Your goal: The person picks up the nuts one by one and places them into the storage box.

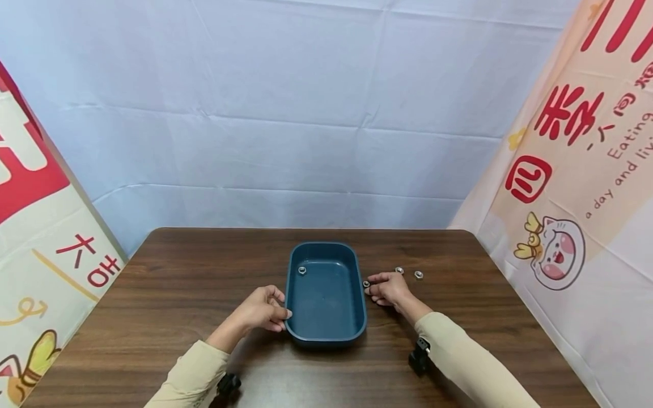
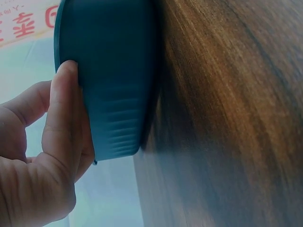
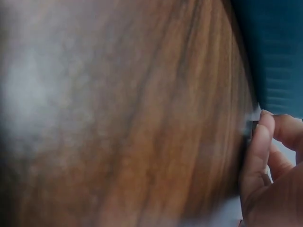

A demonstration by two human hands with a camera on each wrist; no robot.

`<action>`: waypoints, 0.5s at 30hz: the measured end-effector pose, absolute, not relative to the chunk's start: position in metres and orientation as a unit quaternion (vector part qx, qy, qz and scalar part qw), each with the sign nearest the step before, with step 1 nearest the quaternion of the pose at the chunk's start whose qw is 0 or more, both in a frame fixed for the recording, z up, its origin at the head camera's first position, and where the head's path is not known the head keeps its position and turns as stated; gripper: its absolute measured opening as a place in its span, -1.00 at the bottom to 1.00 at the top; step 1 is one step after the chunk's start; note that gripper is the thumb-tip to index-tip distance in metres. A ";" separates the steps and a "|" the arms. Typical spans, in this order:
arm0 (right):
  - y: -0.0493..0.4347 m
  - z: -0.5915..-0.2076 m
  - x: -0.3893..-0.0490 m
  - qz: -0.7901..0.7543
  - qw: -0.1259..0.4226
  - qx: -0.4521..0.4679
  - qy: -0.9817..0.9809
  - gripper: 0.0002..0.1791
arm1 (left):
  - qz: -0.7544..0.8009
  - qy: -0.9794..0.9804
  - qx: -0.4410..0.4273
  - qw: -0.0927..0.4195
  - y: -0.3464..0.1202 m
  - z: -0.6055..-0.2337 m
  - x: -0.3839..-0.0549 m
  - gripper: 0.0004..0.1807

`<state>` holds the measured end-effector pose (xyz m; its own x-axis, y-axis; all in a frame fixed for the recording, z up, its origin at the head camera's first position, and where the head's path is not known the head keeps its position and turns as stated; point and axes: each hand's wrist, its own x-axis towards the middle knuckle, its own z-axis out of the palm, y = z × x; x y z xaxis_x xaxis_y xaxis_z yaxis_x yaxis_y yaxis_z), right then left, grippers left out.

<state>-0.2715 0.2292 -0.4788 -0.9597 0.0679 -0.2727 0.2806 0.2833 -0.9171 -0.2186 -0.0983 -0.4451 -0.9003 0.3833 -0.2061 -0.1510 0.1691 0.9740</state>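
A dark blue rectangular tray [image 1: 326, 339] sits on the table with one metal nut [image 1: 302, 271] in its far left part. My left hand [image 1: 262, 309] grips the tray's left side, thumb over the rim and fingers against the outer wall. The left wrist view shows that hand [image 2: 52, 137] up against the ribbed wall. Just outside the tray's right wall, my right hand [image 1: 390, 290] pinches another nut [image 1: 366, 284] at its fingertips. Seen from the right wrist, the fingers [image 3: 262, 142] mostly hide that nut.
Two more nuts, one [image 1: 399, 270] just behind the right hand and one [image 1: 419, 275] farther right, lie on the brown wooden table [image 1: 204, 272]. A pale cloth [image 1: 285, 141] hangs behind the table, with printed cloths [image 1: 566, 226] at both sides.
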 end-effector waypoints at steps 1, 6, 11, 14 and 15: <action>0.229 -0.479 -0.272 -0.589 0.090 0.112 0.795 -0.60 | 0.640 0.736 0.079 0.209 -0.098 -0.445 -0.219 -0.62; 0.228 -0.481 -0.275 -0.581 0.085 0.112 0.801 -0.60 | 0.639 0.735 0.079 0.213 -0.098 -0.444 -0.220 -0.61; 0.226 -0.482 -0.276 -0.564 0.076 0.109 0.815 -0.65 | 0.639 0.735 0.081 0.214 -0.099 -0.444 -0.220 -0.61; 0.225 -0.483 -0.276 -0.546 0.068 0.109 0.828 -0.71 | 0.638 0.735 0.083 0.214 -0.099 -0.445 -0.221 -0.61; 0.225 -0.484 -0.276 -0.538 0.065 0.106 0.834 -0.73 | 0.638 0.735 0.083 0.214 -0.100 -0.445 -0.221 -0.61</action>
